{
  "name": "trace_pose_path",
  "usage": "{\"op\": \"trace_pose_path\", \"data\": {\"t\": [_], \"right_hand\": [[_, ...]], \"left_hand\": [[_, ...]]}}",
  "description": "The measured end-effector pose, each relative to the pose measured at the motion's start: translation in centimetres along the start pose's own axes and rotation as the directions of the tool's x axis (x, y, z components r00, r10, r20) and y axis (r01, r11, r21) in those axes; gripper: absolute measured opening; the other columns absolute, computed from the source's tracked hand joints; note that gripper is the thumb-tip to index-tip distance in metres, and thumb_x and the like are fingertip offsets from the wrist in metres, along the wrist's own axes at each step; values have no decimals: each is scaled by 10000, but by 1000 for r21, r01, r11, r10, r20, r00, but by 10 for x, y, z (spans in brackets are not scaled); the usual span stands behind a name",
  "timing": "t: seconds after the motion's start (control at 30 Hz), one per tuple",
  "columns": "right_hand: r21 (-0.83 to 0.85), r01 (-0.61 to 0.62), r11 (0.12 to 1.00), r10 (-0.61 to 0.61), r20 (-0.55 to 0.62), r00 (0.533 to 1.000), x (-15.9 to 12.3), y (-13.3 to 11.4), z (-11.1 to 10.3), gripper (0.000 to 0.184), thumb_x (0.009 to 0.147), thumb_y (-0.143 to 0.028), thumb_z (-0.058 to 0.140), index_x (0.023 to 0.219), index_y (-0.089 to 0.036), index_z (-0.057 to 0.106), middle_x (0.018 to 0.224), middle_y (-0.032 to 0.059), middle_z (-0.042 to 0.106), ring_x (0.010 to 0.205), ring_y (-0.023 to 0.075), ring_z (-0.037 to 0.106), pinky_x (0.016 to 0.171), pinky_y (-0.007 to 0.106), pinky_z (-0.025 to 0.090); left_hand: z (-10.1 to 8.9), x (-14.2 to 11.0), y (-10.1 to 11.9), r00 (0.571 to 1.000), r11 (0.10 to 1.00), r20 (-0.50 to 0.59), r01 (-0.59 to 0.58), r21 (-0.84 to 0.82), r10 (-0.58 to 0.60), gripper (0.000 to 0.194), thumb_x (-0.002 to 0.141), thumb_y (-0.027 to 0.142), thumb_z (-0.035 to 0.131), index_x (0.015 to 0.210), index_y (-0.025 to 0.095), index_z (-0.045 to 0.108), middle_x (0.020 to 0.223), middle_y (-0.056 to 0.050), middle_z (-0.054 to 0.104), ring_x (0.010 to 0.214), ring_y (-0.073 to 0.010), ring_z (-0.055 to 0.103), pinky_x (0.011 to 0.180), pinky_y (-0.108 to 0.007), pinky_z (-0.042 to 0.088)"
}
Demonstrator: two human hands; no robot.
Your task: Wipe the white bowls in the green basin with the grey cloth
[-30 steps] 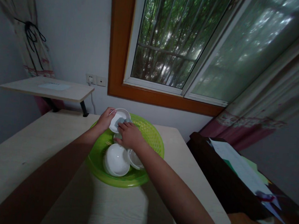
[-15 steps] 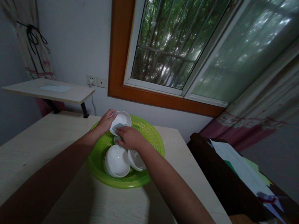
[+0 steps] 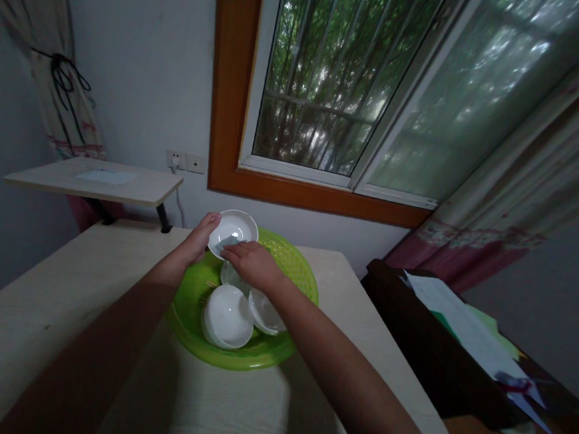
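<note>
My left hand [image 3: 202,237] grips the rim of a white bowl [image 3: 236,223], thumb on its edge, and holds it tilted above the far left of a green plastic basket [image 3: 238,360]. In my right hand [image 3: 253,262] is a small greyish-green cloth [image 3: 228,242], pressed against the bowl's inner side. Below, several dishes lie in the basket: white bowls [image 3: 230,316], stacked, at the front, a clear glass bowl [image 3: 266,312] partly behind my right forearm, and another clear dish [image 3: 231,276] under my right hand. Thin sticks [image 3: 211,284] show at the left.
The basket stands on a pale wooden table [image 3: 88,281]. A raised shelf [image 3: 96,182] rises at the table's far left. Beyond the table are a wall socket [image 3: 176,160] and a window [image 3: 350,81]. To the right, a dark cabinet [image 3: 424,348] carries papers [image 3: 462,317].
The bowl has risen slightly and tilted more toward me, showing more of its inside. My right hand with the cloth has shifted slightly within it.
</note>
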State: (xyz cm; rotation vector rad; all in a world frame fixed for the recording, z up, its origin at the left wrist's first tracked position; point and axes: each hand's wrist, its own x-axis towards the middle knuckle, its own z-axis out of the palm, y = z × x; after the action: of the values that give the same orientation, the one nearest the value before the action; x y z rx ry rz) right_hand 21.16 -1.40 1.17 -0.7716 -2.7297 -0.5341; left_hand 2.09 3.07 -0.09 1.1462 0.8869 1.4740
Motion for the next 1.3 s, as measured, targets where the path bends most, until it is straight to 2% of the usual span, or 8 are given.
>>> {"op": "trace_pose_path", "data": {"t": [0.13, 0.3, 0.43, 0.57, 0.8, 0.97, 1.17, 1.3], "right_hand": [[-2, 43, 999, -43, 17, 999, -2, 2, -14, 251, 1028, -184, 563, 1263, -162, 647, 1285, 124, 705, 1111, 235, 658, 916, 380, 496], [-9, 149, 989, -148, 56, 987, -1, 8, -32, 183, 1026, -201, 578, 1177, -167, 676, 1130, 92, 748, 1059, 220, 653, 942, 381, 462], [5, 264, 964, -264, 73, 962, 0, 9, -39, 149, 1037, -195, 552, 1097, -176, 687, 1163, 90, 734, 1097, 201, 639, 1014, 389, 440], [22, 297, 955, -298, 68, 952, -2, 6, -36, 160, 1039, -169, 532, 1064, -181, 689, 1187, 88, 727, 1119, 189, 642, 1060, 404, 438], [46, 244, 969, -245, 24, 969, -7, 4, -29, 149, 1024, -155, 553, 1066, -191, 692, 1217, 69, 729, 1167, 176, 647, 1130, 419, 426], [0, 238, 971, -238, -29, 971, -7, 5, -27, 176, 1035, -157, 525, 1044, -161, 700, 1240, 85, 726, 1187, 179, 645, 1194, 395, 374], [19, 129, 991, -129, 3, 992, -3, 2, -26, 166, 1021, -157, 548, 1071, -170, 706, 1237, 91, 725, 1243, 206, 611, 1184, 406, 377], [6, -3, 1000, 3, 25, 1000, 0, -5, -26, 181, 1006, -135, 552, 1089, -151, 711, 1242, 113, 718, 1235, 224, 608, 1196, 416, 356]], "left_hand": [[-2, -10, 22, 986, 994, 127, 107, 13, -108, 432, 777, 507, 719, 1094, 232, 622, 948, -60, 674, 722, -182, 604, 617, -297, 466], [-24, -20, 43, 962, 981, 209, 154, 121, -177, 562, 791, 492, 722, 1272, 218, 626, 1048, -100, 724, 805, -221, 669, 665, -316, 522], [-40, -25, 51, 935, 967, 284, 160, 199, -214, 597, 795, 499, 744, 1300, 200, 636, 1108, -105, 731, 914, -232, 688, 750, -310, 539], [-46, -22, 48, 920, 950, 326, 122, 286, -216, 579, 806, 528, 740, 1273, 194, 668, 1139, -114, 727, 967, -248, 684, 773, -313, 534], [-50, -14, 44, 917, 924, 361, 19, 382, -168, 491, 825, 545, 718, 1175, 201, 731, 1168, -117, 735, 1054, -262, 672, 892, -323, 520], [-53, -19, 44, 941, 933, 312, 10, 361, -131, 532, 829, 550, 707, 1212, 181, 719, 1205, -133, 729, 1142, -299, 655, 953, -377, 517], [-48, -13, 37, 957, 928, 268, 1, 373, -109, 542, 821, 573, 711, 1215, 201, 719, 1145, -110, 744, 1077, -282, 668, 893, -355, 521], [-35, -12, 30, 985, 954, 160, 8, 299, -58, 602, 799, 630, 703, 1176, 161, 721, 994, -88, 752, 922, -255, 677, 782, -331, 521]]}}
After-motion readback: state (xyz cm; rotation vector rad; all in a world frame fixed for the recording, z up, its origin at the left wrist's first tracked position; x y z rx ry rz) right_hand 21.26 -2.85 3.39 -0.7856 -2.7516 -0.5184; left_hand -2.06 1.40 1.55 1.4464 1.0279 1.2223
